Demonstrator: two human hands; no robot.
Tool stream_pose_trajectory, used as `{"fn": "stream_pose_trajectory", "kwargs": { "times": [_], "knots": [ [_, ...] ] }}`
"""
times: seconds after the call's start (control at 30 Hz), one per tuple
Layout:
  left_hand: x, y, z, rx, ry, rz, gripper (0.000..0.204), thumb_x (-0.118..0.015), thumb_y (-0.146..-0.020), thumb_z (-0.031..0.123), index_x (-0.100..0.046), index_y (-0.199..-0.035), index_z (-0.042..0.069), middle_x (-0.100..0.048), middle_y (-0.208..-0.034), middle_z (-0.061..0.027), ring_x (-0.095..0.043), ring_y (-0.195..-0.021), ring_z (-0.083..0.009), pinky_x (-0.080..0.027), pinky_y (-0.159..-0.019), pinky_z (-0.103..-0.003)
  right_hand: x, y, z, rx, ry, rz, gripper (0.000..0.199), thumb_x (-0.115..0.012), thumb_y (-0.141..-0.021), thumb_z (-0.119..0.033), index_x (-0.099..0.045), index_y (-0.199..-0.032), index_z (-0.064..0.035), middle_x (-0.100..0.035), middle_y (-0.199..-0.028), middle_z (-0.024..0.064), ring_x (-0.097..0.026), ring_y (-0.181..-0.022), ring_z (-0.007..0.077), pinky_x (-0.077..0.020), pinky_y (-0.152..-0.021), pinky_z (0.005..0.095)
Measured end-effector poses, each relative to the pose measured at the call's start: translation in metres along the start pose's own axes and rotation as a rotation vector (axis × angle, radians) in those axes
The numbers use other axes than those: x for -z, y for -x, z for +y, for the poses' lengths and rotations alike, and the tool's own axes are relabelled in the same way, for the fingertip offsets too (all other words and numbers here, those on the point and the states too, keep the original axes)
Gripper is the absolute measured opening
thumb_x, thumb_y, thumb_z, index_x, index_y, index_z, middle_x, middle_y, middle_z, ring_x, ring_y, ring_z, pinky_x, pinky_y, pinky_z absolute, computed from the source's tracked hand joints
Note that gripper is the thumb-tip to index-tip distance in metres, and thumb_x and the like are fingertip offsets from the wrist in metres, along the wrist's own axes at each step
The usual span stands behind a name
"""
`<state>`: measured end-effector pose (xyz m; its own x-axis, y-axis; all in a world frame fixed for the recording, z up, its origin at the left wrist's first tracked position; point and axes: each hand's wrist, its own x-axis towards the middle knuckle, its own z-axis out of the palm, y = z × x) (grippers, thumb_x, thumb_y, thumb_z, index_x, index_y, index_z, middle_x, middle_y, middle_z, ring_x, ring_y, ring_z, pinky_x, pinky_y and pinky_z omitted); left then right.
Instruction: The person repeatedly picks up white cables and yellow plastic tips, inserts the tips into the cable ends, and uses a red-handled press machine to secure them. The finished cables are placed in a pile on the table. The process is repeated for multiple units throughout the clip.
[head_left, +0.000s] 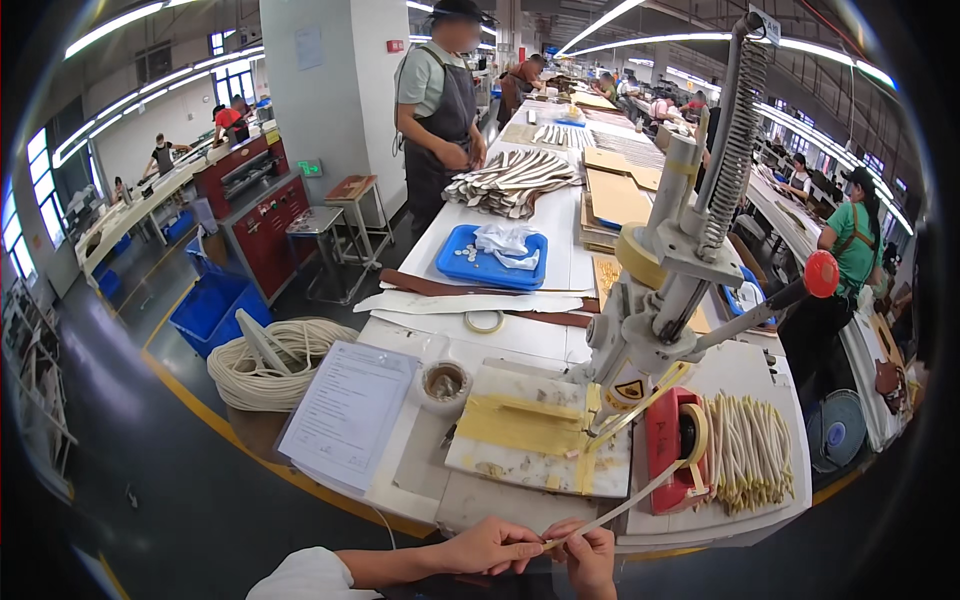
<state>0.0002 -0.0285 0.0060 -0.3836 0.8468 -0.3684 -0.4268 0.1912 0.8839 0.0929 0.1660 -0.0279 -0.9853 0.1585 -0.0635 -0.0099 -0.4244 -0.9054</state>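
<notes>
Low in the view, my left hand and my right hand are close together, fingers pinched on a thin pale cord. A yellowish bit shows on the cord between my fingertips. From there it slants up right to a red tape dispenser with a roll of pale yellow tape; whether it touches the dispenser I cannot tell. Right of the dispenser lies a pile of pale cords with yellow ends. Beyond my hands is a white board partly covered in yellow tape, under a grey lever press.
The press's lever has a red knob. Left of the board are a tape roll and a paper sheet. A coil of rope sits beside the table. Farther up are a blue tray, striped strips and a standing co-worker.
</notes>
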Motion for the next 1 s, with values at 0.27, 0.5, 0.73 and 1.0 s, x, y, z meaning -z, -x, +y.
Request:
{"fn": "stream_pose_trajectory", "kwargs": {
  "times": [0.27,0.5,0.73,1.0],
  "knots": [
    [0.002,-0.004,-0.012,-0.005,0.031,-0.006,0.029,-0.062,-0.105,0.031,-0.072,-0.116,0.006,-0.064,-0.078,0.0040,-0.047,-0.053,-0.0001,-0.037,-0.042,-0.020,0.011,-0.001,0.009,0.009,-0.016,-0.009,0.026,-0.061,-0.099,-0.015,-0.072,-0.100,0.0092,-0.072,-0.100,0.0200,-0.062,-0.072,0.0168,-0.0467,-0.064,0.0296],
    [0.004,-0.006,-0.016,0.024,0.038,0.001,0.030,-0.062,-0.105,0.031,-0.070,-0.119,0.006,-0.064,-0.079,0.0037,-0.047,-0.053,0.0002,-0.037,-0.042,-0.019,0.015,-0.002,0.014,-0.033,0.006,0.012,0.026,-0.060,-0.099,-0.013,-0.071,-0.100,0.0105,-0.072,-0.097,0.0204,-0.059,-0.070,0.0151,-0.0460,-0.063,0.0297],
    [0.004,-0.006,-0.018,0.022,0.033,0.007,0.035,-0.061,-0.105,0.034,-0.070,-0.120,0.004,-0.064,-0.076,0.0031,-0.046,-0.053,0.0002,-0.037,-0.045,-0.018,0.016,-0.004,0.018,-0.032,-0.015,0.011,0.025,-0.060,-0.099,-0.012,-0.071,-0.101,0.0112,-0.072,-0.097,0.0218,-0.058,-0.068,0.0151,-0.0465,-0.063,0.0301],
    [0.005,-0.006,-0.020,0.028,0.038,0.012,0.035,-0.062,-0.105,0.033,-0.069,-0.123,0.004,-0.064,-0.076,0.0034,-0.046,-0.052,0.0004,-0.037,-0.045,-0.018,0.016,-0.004,0.019,-0.048,-0.022,0.012,0.026,-0.061,-0.099,-0.013,-0.070,-0.102,0.0115,-0.072,-0.096,0.0221,-0.059,-0.068,0.0164,-0.0486,-0.065,0.0305]
  ]
}}
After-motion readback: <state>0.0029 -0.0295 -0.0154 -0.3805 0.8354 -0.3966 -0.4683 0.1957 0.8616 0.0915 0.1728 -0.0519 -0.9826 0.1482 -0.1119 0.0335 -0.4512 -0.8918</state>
